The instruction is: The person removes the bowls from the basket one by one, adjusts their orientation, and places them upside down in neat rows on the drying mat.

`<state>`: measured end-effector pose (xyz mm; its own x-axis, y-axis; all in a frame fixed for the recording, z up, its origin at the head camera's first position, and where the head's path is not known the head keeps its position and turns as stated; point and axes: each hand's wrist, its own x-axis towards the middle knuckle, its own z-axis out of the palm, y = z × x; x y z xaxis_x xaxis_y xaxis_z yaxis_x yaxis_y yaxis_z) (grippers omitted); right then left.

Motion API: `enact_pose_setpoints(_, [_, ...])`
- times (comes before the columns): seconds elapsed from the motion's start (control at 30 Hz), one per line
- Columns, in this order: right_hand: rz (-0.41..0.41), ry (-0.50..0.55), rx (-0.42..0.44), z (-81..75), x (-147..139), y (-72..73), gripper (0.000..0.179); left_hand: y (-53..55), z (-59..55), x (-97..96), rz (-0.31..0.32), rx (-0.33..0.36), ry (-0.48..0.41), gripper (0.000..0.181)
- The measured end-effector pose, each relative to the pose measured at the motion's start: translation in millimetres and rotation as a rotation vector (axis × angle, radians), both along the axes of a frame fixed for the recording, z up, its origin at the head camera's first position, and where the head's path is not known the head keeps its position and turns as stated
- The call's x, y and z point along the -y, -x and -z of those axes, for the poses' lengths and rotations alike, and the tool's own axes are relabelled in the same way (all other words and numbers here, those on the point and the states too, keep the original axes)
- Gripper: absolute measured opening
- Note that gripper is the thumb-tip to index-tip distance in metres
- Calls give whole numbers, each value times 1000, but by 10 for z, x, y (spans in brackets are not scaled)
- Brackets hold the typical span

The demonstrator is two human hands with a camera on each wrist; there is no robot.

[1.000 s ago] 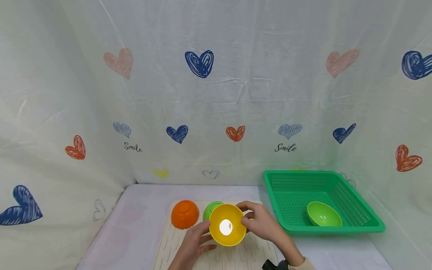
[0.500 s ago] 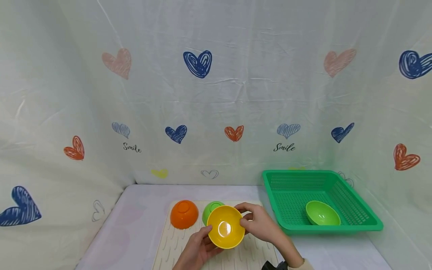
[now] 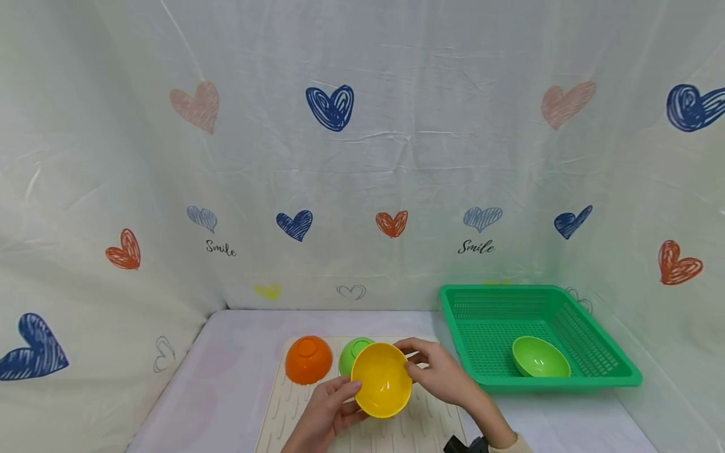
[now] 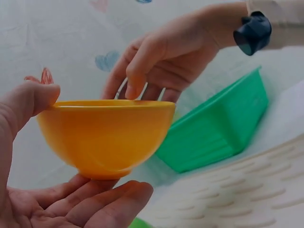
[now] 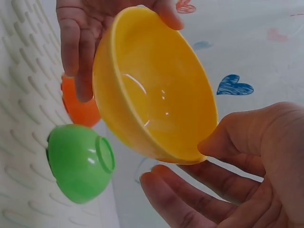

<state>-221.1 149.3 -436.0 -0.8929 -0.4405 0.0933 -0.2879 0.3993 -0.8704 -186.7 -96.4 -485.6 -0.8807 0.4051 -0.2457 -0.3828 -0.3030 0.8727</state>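
Both hands hold a yellow bowl [image 3: 382, 380] above the mat, its inside tilted toward the head camera. My left hand [image 3: 330, 406] has its thumb on the rim and its fingers beneath the base, as the left wrist view shows. At the opposite side, my right hand [image 3: 437, 372] pinches the rim between thumb and fingers. Behind the yellow bowl, a green bowl [image 5: 83, 161] lies upside down on the mat, partly hidden in the head view. An orange bowl [image 3: 308, 360], also upside down, sits to its left.
A green plastic basket [image 3: 481, 343] stands at the right, holding a light green bowl [image 3: 540, 358] with its inside showing. The cream ridged mat [image 3: 277, 415] lies on the white-covered table [image 3: 187, 390]. A curtain printed with hearts [image 3: 419, 151] hangs close behind.
My left thumb has come over the rim and the fingers have gone under the bowl. The yellow bowl's tilt has shifted slightly. My right hand keeps its hold on the rim.
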Motion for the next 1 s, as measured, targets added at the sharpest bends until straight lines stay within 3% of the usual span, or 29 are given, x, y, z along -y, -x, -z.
enact_pose_setpoints(0.13, [9,-7,-51,-77,-41,-46,34,7,-122,2,-57,-84,168,70])
enact_pose_setpoints(0.33, [94,-14,-134,-209,-100,-130,40,-24,-274,17,-114,-300,367,73])
enact_pose_setpoints(0.5, [145,12,-207,-250,-107,-186,38,-34,-344,34,-157,-559,551,75])
enact_pose_setpoints(0.67, [159,26,-221,-182,-56,-221,63,-67,-397,21,-196,-875,799,74])
enact_pose_setpoints(0.77, [147,14,-219,-114,-12,-239,76,-98,-417,-1,-204,-1030,924,74])
enact_pose_setpoints(1.0, [95,-86,-260,42,81,-283,85,-140,-373,-68,-201,-1350,1047,71])
